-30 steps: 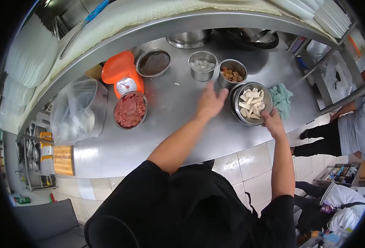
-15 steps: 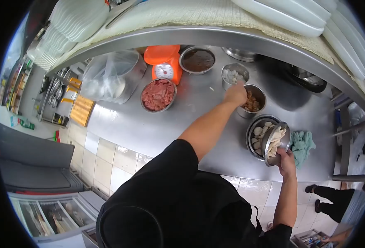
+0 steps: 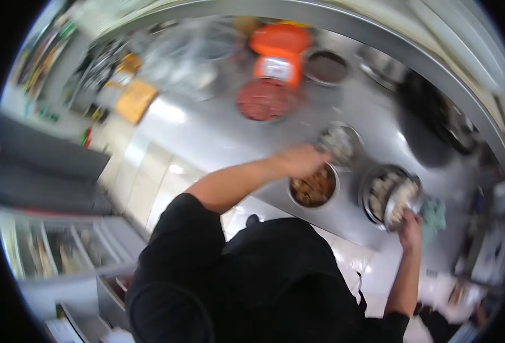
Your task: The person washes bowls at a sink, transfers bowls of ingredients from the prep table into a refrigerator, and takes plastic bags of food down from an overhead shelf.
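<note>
The view is blurred by motion. My left hand is closed at the rim of a metal pot of brown chunks, which sits near the table's front edge. Just behind it stands a metal pot with whitish, translucent contents. On the right, my right hand grips a tilted metal bowl of pale strips. That bowl leans over a larger bowl of pale round pieces. A green cloth lies to its right.
Farther back are a bowl of red meat, an orange scale, a bowl of dark sauce and a plastic-covered tub. A dark pan stands back right. Overhead runs a metal shelf edge.
My left hand has drawn the pot of brown chunks toward the front edge, away from the whitish pot's right side. My right hand still holds the tilted bowl. The camera view has turned.
</note>
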`<state>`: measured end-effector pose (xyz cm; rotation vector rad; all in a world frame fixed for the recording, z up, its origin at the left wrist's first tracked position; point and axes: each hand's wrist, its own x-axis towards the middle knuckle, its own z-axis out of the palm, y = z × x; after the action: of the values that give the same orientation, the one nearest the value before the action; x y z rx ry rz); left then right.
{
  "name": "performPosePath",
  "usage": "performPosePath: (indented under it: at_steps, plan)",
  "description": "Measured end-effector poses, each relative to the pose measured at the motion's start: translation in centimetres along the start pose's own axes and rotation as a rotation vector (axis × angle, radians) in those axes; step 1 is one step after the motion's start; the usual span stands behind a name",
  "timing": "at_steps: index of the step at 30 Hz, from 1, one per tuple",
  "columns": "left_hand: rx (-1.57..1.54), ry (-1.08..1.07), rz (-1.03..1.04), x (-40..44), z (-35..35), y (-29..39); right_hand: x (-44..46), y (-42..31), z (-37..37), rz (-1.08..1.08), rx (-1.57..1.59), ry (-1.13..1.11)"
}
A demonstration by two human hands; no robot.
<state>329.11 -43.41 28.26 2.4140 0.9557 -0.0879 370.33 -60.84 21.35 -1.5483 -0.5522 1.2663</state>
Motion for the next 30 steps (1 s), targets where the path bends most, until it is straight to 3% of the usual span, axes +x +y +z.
performPosePath:
  at_steps: [6,12,15,18,30]
  plan:
    - [-0.142,0.169,-0.048,-19.6,-2.2,-0.2,-6.7,-4.8,8.3,-0.017,-0.037,-0.14]
    - [-0.14,0.378,-0.302,-47.5,-6.8,2.0,-22.8,-12.5,19.5,-0.135,-0.168,-0.343]
    - [-0.151,0.469,-0.377,-63.2,-8.2,-2.3,-34.5,-15.8,32.1,-0.112,-0.248,-0.188]
    - [-0.156,0.505,-0.511,-72.1,-8.8,-8.1,-36.2,-16.3,44.1,-0.101,-0.293,-0.32]
    - [-0.094,0.585,-0.938,-91.6,0.3,-36.4,-34.0,-5.3,84.1,0.026,-0.357,-0.727]
